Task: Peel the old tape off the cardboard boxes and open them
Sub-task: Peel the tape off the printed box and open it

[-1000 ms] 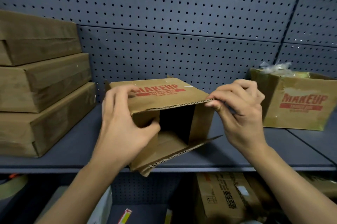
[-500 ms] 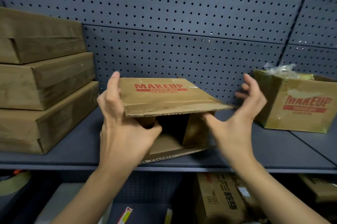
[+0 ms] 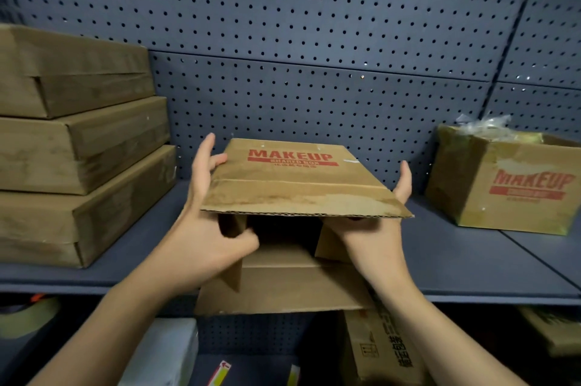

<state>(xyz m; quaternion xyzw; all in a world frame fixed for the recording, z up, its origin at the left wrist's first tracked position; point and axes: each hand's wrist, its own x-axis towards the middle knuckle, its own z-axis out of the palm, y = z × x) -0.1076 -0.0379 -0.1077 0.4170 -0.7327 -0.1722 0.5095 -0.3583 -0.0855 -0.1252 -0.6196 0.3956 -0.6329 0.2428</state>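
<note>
A small cardboard box [image 3: 292, 178] printed MAKEUP in red lies on its side at the front of the grey shelf [image 3: 471, 263], its open end toward me. The upper flap juts out level and the lower flap hangs over the shelf edge. My left hand [image 3: 204, 228] grips the box's left side, thumb on the left inner flap. On the other side, my right hand [image 3: 377, 234] holds the box under the upper flap, fingers along the wall. No tape shows on this box.
Three flat brown boxes [image 3: 78, 146] are stacked at the left of the shelf. A second MAKEUP box [image 3: 509, 184] stands open at the right, with crumpled clear tape [image 3: 484, 124] on its rim. A pegboard wall [image 3: 314, 40] backs the shelf. More boxes sit below.
The box has turned square to me and slid toward the shelf edge. The upper flap is lifted level, the lower flap folded down. My right hand moved from the flap's corner to the box's right side.
</note>
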